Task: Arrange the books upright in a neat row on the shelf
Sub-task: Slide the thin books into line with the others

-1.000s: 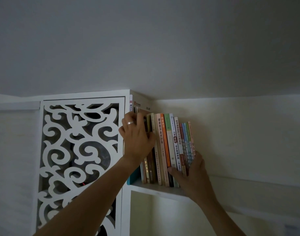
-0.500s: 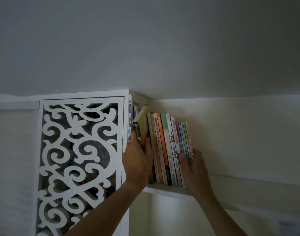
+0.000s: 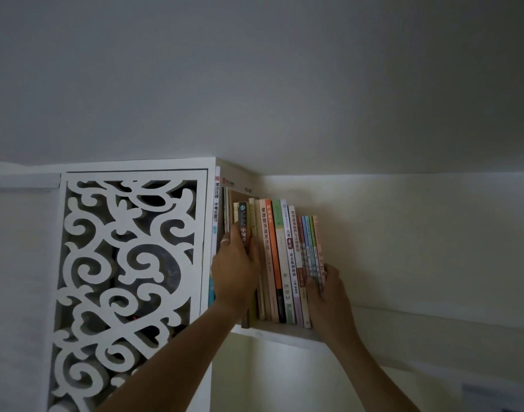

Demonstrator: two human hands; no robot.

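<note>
White shelf (image 3: 284, 333) carries your row of books (image 3: 287, 263), nearly all upright already. Your left hand (image 3: 235, 272) pinches the dark-spined book (image 3: 243, 224), seating it near the row's left end; your right hand (image 3: 329, 295) presses flat-fingered on the right end. Left: settle that book. Roughly fifteen spines, though the dim left ones blur.
</note>
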